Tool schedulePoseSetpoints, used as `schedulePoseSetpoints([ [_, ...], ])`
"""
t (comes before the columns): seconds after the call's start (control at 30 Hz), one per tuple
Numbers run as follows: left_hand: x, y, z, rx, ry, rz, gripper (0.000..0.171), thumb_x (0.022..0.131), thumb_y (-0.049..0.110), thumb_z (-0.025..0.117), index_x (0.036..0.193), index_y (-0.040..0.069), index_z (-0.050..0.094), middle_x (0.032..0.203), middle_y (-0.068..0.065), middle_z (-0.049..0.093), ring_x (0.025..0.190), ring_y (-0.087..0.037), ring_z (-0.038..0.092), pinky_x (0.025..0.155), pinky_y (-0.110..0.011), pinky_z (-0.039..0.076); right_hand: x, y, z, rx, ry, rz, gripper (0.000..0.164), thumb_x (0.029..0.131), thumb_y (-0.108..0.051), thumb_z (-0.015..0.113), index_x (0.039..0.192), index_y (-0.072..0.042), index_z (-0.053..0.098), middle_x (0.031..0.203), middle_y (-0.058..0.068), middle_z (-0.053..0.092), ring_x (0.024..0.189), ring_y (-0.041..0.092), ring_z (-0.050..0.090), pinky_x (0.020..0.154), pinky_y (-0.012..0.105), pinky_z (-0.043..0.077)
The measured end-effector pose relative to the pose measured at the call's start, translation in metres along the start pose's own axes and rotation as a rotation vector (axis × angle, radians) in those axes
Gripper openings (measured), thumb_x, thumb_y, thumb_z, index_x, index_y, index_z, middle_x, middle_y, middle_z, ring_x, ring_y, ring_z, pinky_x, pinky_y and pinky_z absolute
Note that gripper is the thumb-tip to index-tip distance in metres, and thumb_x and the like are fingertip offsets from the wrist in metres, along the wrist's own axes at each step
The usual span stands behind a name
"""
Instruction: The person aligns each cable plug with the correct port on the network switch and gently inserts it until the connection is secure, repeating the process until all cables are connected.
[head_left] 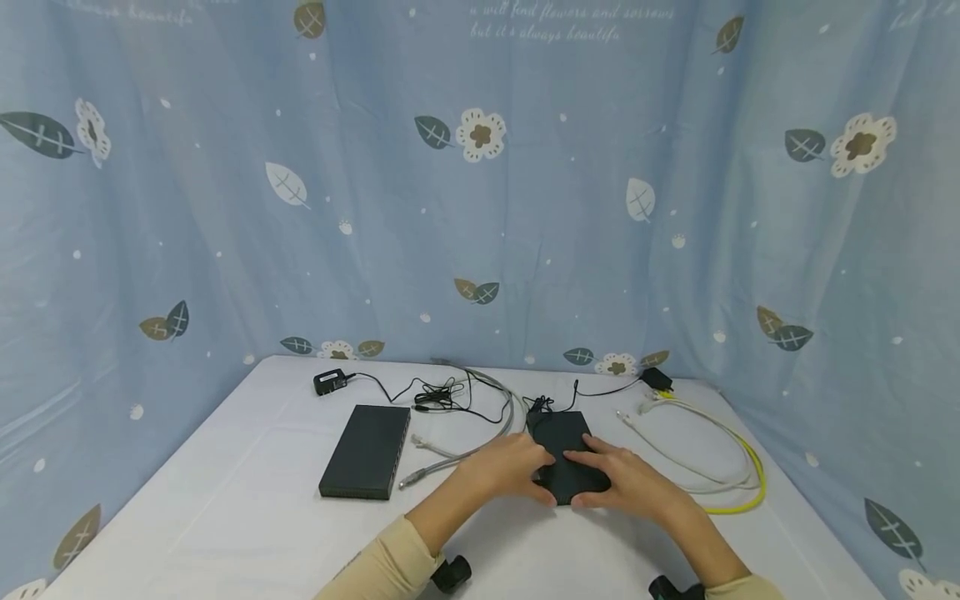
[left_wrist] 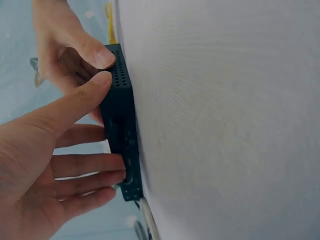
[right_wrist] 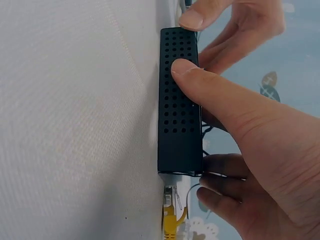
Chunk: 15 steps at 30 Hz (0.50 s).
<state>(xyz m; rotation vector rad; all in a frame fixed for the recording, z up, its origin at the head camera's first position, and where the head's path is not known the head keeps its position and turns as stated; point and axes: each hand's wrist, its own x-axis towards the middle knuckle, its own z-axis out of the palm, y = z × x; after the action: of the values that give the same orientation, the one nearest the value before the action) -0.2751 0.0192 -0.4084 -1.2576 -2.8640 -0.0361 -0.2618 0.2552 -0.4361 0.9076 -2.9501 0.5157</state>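
Worktop (head_left: 247, 500), white-covered: far edge against a patterned blue curtain (head_left: 480, 217); left and right edges slant outward; near edge cut off by the frame. White surface runs from the near end of the held box toward the person.

Held black box (head_left: 562, 437): one, right of centre on the worktop, its perforated end toward the person. Grey cable (head_left: 431, 468) to its left; white cable (head_left: 652, 446) and yellow cable (head_left: 762, 483) to its right; these limit the room at both sides.

Second black box (head_left: 365, 452): one, lying flat, well apart at left.

Left hand (head_left: 510, 467): thumb on the perforated end near its corner, fingers slightly spread along the left side; grip about as wide as the corner.

Right hand (head_left: 633, 483): thumb on the perforated end, fingers on the box's top and right side, holding it.

Adapters: left adapter (head_left: 330, 382) and right adapter (head_left: 657, 379), near the far edge.

Obscured: part of the held box's top, under the hands; port details, dim; box underside, hidden; whether its weight is lifted, cannot tell. Both sleeves (head_left: 397, 554) are cut off.
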Motion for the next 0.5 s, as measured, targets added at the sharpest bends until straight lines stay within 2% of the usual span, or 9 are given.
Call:
schedulePoseSetpoints([
  [0.17,0.0019,0.0037,0.0030,0.065,0.006,-0.017,0.060,0.076,0.063,0.072,0.123,0.026,0.070,0.109,0.009,0.074,0.101,-0.008,0.067,0.088,-0.024,0.055,-0.0016,-0.0016,0.0003,0.000,-0.001,0.000,0.074,0.080,-0.059,0.071,0.139,-0.017,0.057,0.145,0.034,0.043,0.126,0.051,0.051,0.095,0.059,0.048],
  [0.4,0.0036,0.0052,0.0041,0.102,0.021,-0.014,0.054,0.078,0.063,0.072,0.118,0.028,0.073,0.108,0.011,0.074,0.099,-0.008,0.068,0.086,-0.023,0.055,-0.0031,-0.0055,-0.0037,0.032,-0.012,0.023,0.073,0.082,-0.059,0.070,0.140,-0.016,0.057,0.148,0.032,0.041,0.129,0.051,0.049,0.096,0.060,0.048],
  [0.43,0.0043,0.0050,0.0041,0.104,0.023,-0.014,0.053,0.077,0.063,0.072,0.117,0.028,0.073,0.108,0.011,0.074,0.098,-0.008,0.068,0.085,-0.023,0.055,-0.0034,-0.0057,-0.0052,0.042,-0.014,0.035,0.073,0.082,-0.059,0.069,0.140,-0.016,0.057,0.148,0.032,0.041,0.127,0.049,0.052,0.096,0.059,0.048],
  [0.5,0.0061,0.0041,0.0040,0.102,0.024,-0.011,0.052,0.077,0.062,0.073,0.116,0.028,0.074,0.108,0.012,0.074,0.097,-0.008,0.069,0.084,-0.022,0.056,-0.0043,-0.0054,-0.0088,0.074,-0.021,0.073,0.070,0.085,-0.058,0.066,0.140,-0.016,0.056,0.149,0.030,0.041,0.113,0.045,0.062,0.093,0.056,0.050],
])
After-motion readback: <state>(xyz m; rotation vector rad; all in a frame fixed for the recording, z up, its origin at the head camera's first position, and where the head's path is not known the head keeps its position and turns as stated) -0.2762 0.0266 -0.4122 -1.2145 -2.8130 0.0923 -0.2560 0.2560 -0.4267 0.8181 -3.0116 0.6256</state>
